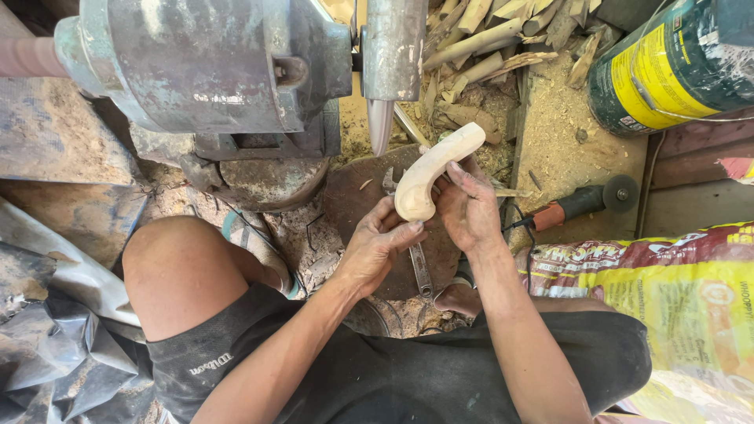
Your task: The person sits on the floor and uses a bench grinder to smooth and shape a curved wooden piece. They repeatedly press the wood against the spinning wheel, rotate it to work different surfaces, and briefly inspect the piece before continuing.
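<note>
A pale carved wooden piece (430, 168), curved like a handle, is held up between both hands below a large metal bench vise (236, 71). My left hand (375, 247) cups its rounded lower end from below, thumb pressed against it. My right hand (467, 206) grips its side and upper part from the right. The piece's upper end points toward the vise jaw tip (379, 126), a little apart from it.
A wrench (419, 267) lies on the ground under the hands. An angle grinder (585, 202) with an orange body lies at right. A green and yellow can (667, 67), wood offcuts (487, 31), sawdust, and a printed sack (675, 290) surround me. My knees frame the space.
</note>
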